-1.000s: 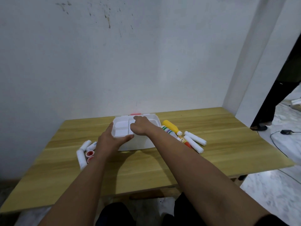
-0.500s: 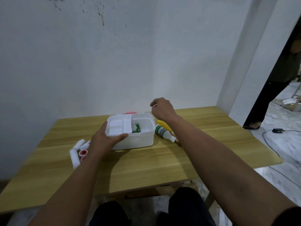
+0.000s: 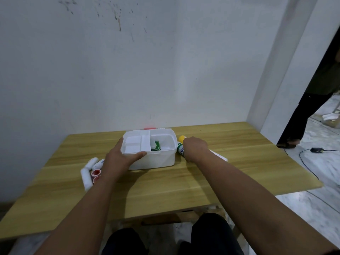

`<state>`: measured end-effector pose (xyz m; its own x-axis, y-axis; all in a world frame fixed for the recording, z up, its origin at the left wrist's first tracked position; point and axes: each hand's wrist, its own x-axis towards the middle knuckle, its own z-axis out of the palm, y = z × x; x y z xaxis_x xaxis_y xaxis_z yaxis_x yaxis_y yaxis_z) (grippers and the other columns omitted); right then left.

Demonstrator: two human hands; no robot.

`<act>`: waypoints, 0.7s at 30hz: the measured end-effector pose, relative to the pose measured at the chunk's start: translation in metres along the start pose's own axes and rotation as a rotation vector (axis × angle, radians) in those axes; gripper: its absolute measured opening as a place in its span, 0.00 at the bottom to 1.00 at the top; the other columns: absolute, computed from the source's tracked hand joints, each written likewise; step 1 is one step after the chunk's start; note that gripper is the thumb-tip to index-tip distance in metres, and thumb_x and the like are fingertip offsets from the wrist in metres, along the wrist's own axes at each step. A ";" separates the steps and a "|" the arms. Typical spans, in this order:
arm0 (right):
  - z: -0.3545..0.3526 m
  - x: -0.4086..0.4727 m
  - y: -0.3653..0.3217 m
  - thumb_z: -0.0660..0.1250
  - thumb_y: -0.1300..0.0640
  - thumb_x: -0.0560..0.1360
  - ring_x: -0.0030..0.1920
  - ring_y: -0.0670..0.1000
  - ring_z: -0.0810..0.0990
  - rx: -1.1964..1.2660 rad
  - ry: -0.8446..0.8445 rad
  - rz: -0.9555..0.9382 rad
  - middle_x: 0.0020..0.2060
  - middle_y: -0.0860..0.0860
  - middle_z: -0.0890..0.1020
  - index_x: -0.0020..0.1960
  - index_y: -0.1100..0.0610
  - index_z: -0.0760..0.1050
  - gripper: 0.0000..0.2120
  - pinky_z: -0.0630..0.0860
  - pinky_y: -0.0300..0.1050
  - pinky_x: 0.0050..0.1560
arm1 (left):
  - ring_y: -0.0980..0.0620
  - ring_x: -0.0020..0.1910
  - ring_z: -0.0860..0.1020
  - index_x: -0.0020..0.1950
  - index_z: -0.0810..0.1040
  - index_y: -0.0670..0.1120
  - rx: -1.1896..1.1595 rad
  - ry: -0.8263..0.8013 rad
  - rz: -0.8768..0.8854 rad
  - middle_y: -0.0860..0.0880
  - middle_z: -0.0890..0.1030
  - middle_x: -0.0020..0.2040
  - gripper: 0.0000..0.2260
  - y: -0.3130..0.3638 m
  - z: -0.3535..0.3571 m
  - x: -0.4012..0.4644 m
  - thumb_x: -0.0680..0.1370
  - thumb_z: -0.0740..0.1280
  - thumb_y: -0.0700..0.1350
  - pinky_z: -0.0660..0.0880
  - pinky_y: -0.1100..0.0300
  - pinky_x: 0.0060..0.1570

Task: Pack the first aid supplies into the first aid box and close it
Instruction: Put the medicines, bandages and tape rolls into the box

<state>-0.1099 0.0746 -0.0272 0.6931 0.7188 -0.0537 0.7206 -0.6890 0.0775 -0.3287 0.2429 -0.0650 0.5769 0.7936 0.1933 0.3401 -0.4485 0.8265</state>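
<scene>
- A white first aid box (image 3: pixel 152 159) was seen standing open on the wooden table (image 3: pixel 184 184), near its far edge and close to the wall (image 3: pixel 128 70).
- A white divided tray (image 3: pixel 137 145) was set across the left part of the box's top; the right part was left uncovered.
- Inside the uncovered part, a small green packet (image 3: pixel 156 145) was seen leaning against the tray's edge.
- A red part (image 3: pixel 150 128) was glimpsed at the back rim of the box — what it was could not be told.
- The left hand (image 3: pixel 120 159) was laid against the box's front left corner, the thumb (image 3: pixel 138 155) pressed along the front rim and the fingers hidden on the left wall; the corner was gripped between them.
- The right hand (image 3: pixel 195 149) was lowered just right of the box, curled over a white bottle with a green label (image 3: pixel 180 149) that lay on the table. The fingers were hidden beneath the hand, so whether they were clamped on the bottle could not be told.
- A yellow cap (image 3: pixel 182 138) was seen just beyond that bottle, touching or nearly touching the hand.
- A white tube-like item (image 3: pixel 219 157) was partly hidden behind the right forearm.
- To the left of the box, beside the left wrist, a cluster was left on the table — white rolls (image 3: pixel 86 176) and two small red-and-white rolls (image 3: pixel 96 173), lying close together.
- A second person's dark-clothed legs (image 3: pixel 298 122) were visible in the doorway at the right, and a black cable (image 3: pixel 305 161) on the floor.
</scene>
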 end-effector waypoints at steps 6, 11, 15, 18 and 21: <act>-0.011 0.006 -0.001 0.68 0.55 0.77 0.47 0.56 0.79 0.047 0.027 0.018 0.54 0.53 0.82 0.57 0.55 0.75 0.10 0.71 0.47 0.42 | 0.46 0.67 0.76 0.77 0.69 0.57 0.005 0.003 0.009 0.52 0.79 0.69 0.46 0.001 0.001 0.001 0.63 0.78 0.70 0.78 0.45 0.61; -0.051 0.016 0.011 0.70 0.63 0.76 0.40 0.58 0.83 0.254 0.075 0.075 0.47 0.58 0.81 0.50 0.61 0.76 0.05 0.84 0.52 0.44 | 0.45 0.68 0.75 0.78 0.69 0.56 0.020 0.007 0.017 0.51 0.78 0.70 0.44 0.000 0.002 0.001 0.66 0.79 0.67 0.78 0.45 0.61; -0.083 0.023 0.017 0.72 0.66 0.75 0.35 0.60 0.86 0.389 0.185 0.078 0.50 0.60 0.82 0.54 0.62 0.81 0.08 0.86 0.55 0.38 | 0.46 0.66 0.76 0.77 0.69 0.58 0.008 0.020 0.015 0.52 0.79 0.69 0.43 -0.001 0.002 0.001 0.65 0.79 0.66 0.78 0.45 0.59; -0.107 0.027 0.017 0.72 0.65 0.74 0.31 0.57 0.86 0.467 0.295 0.018 0.52 0.58 0.81 0.54 0.59 0.82 0.09 0.85 0.50 0.31 | 0.47 0.66 0.76 0.76 0.70 0.58 0.012 0.032 0.019 0.53 0.79 0.68 0.42 0.000 0.003 0.001 0.65 0.79 0.66 0.78 0.47 0.59; -0.123 0.031 0.008 0.73 0.63 0.74 0.29 0.56 0.85 0.527 0.358 -0.032 0.51 0.57 0.82 0.55 0.57 0.82 0.10 0.85 0.50 0.32 | 0.46 0.68 0.75 0.77 0.69 0.57 0.016 0.025 0.008 0.52 0.78 0.70 0.45 -0.001 0.003 0.002 0.64 0.79 0.69 0.77 0.47 0.60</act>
<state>-0.0850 0.1024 0.0939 0.6872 0.6635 0.2956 0.7169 -0.5538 -0.4236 -0.3257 0.2431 -0.0667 0.5614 0.7997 0.2130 0.3476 -0.4614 0.8162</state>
